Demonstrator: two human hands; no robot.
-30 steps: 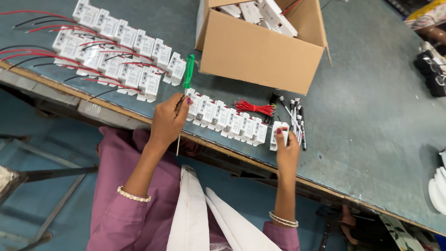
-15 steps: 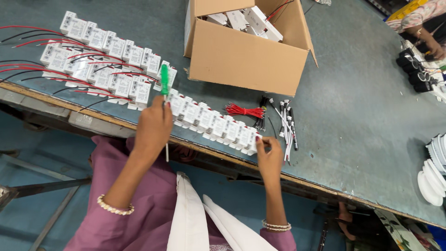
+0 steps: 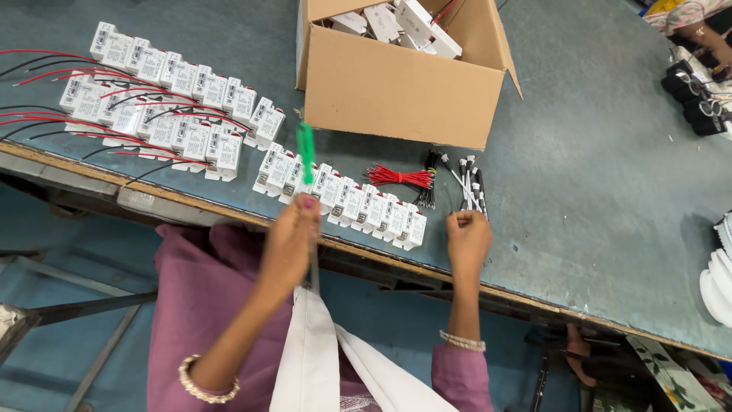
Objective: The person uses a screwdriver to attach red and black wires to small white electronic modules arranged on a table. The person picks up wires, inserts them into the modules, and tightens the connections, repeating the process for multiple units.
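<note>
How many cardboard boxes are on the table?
1. The open cardboard box stands at the far middle of the table, behind the row of white modules. It holds more white modules; others may be hidden inside.

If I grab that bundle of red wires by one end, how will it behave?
The red wire bundle is thin strands, so it would probably droop and feel light. It looks pinched at the middle, so it may stay together, though the ends fan out and could snag the black wires.

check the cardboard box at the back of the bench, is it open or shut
Open: the cardboard box has its flaps folded out, and white modules show inside.
</note>
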